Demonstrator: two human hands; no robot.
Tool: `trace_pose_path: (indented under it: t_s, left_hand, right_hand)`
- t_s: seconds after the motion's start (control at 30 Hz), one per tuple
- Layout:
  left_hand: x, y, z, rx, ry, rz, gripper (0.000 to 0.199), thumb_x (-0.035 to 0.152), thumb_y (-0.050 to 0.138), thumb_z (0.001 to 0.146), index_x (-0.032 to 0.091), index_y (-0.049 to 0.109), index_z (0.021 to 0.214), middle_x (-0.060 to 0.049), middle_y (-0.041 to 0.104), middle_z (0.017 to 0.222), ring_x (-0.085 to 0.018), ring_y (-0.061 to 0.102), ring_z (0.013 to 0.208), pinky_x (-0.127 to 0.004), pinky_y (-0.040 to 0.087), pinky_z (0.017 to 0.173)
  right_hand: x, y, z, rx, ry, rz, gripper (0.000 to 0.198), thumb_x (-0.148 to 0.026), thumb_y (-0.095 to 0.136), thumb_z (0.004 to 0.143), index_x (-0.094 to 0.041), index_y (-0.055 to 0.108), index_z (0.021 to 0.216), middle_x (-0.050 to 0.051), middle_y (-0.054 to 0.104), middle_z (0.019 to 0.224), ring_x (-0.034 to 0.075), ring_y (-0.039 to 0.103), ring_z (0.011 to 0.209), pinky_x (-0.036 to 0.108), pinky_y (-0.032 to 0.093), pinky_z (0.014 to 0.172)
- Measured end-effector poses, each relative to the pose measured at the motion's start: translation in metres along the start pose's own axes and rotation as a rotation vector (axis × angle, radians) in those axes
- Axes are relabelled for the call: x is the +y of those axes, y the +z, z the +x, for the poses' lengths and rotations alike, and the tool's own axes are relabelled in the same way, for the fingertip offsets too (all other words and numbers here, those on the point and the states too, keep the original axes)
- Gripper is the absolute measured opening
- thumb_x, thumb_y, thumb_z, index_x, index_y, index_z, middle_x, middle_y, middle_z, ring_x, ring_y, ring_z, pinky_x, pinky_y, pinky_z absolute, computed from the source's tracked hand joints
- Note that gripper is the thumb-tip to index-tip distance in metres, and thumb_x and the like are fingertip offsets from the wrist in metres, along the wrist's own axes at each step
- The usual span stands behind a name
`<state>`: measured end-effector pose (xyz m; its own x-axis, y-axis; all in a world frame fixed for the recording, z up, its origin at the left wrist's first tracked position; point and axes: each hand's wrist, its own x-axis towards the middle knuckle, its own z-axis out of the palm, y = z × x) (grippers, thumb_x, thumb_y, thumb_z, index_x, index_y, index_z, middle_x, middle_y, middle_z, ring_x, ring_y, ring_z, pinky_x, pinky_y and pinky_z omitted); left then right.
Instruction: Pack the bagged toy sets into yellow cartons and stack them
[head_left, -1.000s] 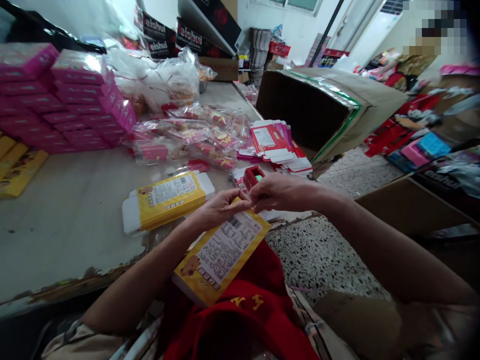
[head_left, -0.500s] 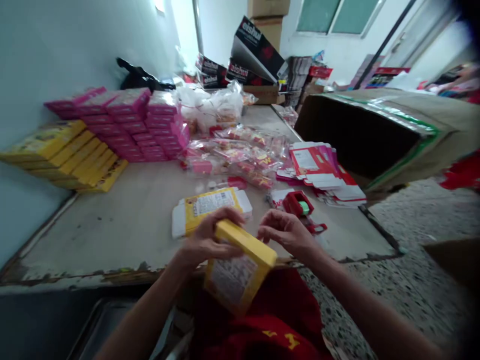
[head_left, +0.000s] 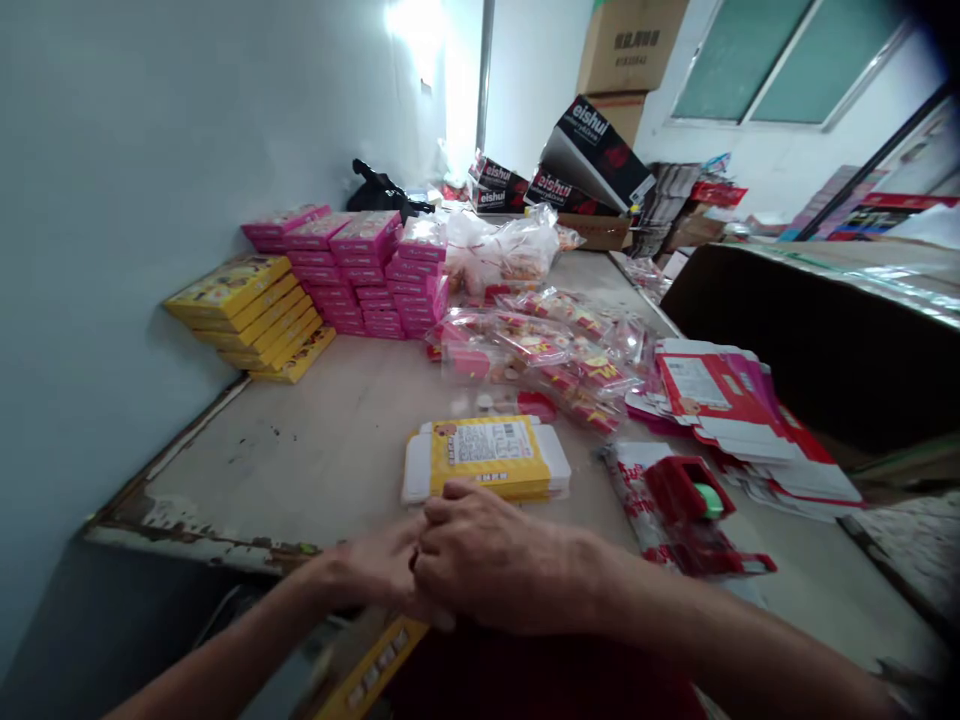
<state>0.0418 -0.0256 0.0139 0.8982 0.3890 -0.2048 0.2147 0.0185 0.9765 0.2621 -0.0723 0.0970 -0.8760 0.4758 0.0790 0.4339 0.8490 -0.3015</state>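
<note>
Down at the near edge of the counter (head_left: 352, 425), the yellow box (head_left: 382, 665) sits low in front of the body, mostly hidden under both hands, probably so they can meet at its end. Flat yellow cartons (head_left: 491, 465) lie right ahead, I'd guess for a short reach, and the tape dispenser (head_left: 679, 485) is off to the right, handy for that arm. The finished-looking pink boxes (head_left: 360, 270) are piled back by the wall, likely to keep the front free. As for the grip: right hand (head_left: 491, 560) has its fingers curled in over the left, but can't tell if it's pinching anything. Left hand (head_left: 379, 565) is blurry, at the box's end; can't tell how closed.
</note>
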Motion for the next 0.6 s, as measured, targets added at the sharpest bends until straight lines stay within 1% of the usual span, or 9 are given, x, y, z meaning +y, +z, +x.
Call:
trace_pose_path:
  t_s: [0.03,0.1,0.13,0.2,0.27,0.33,0.4,0.5,0.6]
  left_hand:
    - [-0.012,0.008,0.004,-0.013,-0.056,-0.094,0.097,0.054,0.087,0.055,0.029,0.054,0.143,-0.003,0.068,0.123,-0.034,0.063,0.111,-0.044,0.054,0.098]
    - [-0.040,0.015,0.002,0.094,-0.087,-0.327,0.092,0.059,0.083,0.053,0.032,0.059,0.137,-0.001,0.069,0.118,-0.035,0.062,0.111,-0.043,0.053,0.096]
    - [-0.054,0.012,-0.005,0.153,-0.065,-0.414,0.092,0.061,0.082,0.051,0.034,0.061,0.136,-0.002,0.069,0.121,-0.036,0.062,0.114,-0.044,0.052,0.097]
    - [-0.076,-0.003,-0.023,0.242,0.035,-0.515,0.094,0.066,0.079,0.051,0.038,0.059,0.138,-0.003,0.065,0.134,-0.039,0.058,0.123,-0.049,0.050,0.100]
    - [-0.084,-0.027,-0.041,0.313,0.163,-0.527,0.098,0.071,0.077,0.054,0.042,0.053,0.145,-0.003,0.056,0.150,-0.042,0.052,0.134,-0.053,0.046,0.106]
    - [-0.080,-0.053,-0.055,0.355,0.268,-0.475,0.100,0.072,0.076,0.058,0.045,0.047,0.150,-0.002,0.049,0.157,-0.042,0.047,0.140,-0.056,0.042,0.111]
    - [-0.067,-0.074,-0.060,0.377,0.326,-0.413,0.102,0.071,0.078,0.059,0.041,0.048,0.151,-0.003,0.047,0.159,-0.042,0.045,0.141,-0.056,0.039,0.115]
    - [-0.047,-0.096,-0.057,0.476,0.356,-0.416,0.096,0.068,0.076,0.062,0.032,0.054,0.148,-0.005,0.050,0.156,-0.042,0.042,0.143,-0.055,0.031,0.121]
    - [-0.034,-0.113,-0.052,0.601,0.315,-0.370,0.091,0.060,0.078,0.064,0.027,0.055,0.146,-0.010,0.054,0.151,-0.042,0.041,0.143,-0.057,0.027,0.122]
  right_hand:
    - [0.016,-0.005,0.007,-0.035,-0.012,0.052,0.008,-0.020,0.075,0.086,-0.020,0.075,0.094,0.004,0.078,0.092,0.022,0.067,0.093,0.036,0.047,0.093]
    - [0.065,-0.012,0.013,-0.005,0.052,0.155,0.048,-0.026,0.084,0.079,-0.027,0.069,0.125,0.003,0.074,0.122,0.020,0.067,0.109,0.031,0.048,0.097]
    - [0.096,-0.012,0.014,0.094,0.210,0.110,0.061,-0.026,0.085,0.077,-0.027,0.064,0.134,0.006,0.069,0.132,0.021,0.065,0.117,0.032,0.048,0.100]
    - [0.160,-0.006,0.016,0.266,0.662,-0.073,0.074,-0.019,0.081,0.077,-0.028,0.055,0.145,0.010,0.059,0.146,0.025,0.058,0.129,0.036,0.047,0.105]
    - [0.216,0.011,0.022,0.270,0.790,-0.135,0.091,-0.007,0.079,0.069,-0.018,0.046,0.153,0.021,0.047,0.156,0.035,0.047,0.141,0.047,0.043,0.112]
    - [0.254,0.031,0.031,0.248,0.808,-0.178,0.096,0.001,0.073,0.066,-0.015,0.042,0.156,0.026,0.041,0.159,0.042,0.040,0.145,0.057,0.034,0.117]
    - [0.275,0.046,0.039,0.248,0.795,-0.220,0.092,0.003,0.065,0.070,-0.014,0.041,0.156,0.027,0.042,0.158,0.043,0.041,0.144,0.061,0.031,0.117]
    - [0.288,0.053,0.044,0.290,0.760,-0.267,0.080,0.002,0.058,0.074,-0.010,0.044,0.152,0.028,0.051,0.149,0.042,0.048,0.138,0.057,0.038,0.113]
    - [0.290,0.041,0.046,0.369,0.722,-0.282,0.064,-0.002,0.054,0.080,-0.010,0.052,0.144,0.025,0.063,0.135,0.038,0.059,0.125,0.051,0.048,0.105]
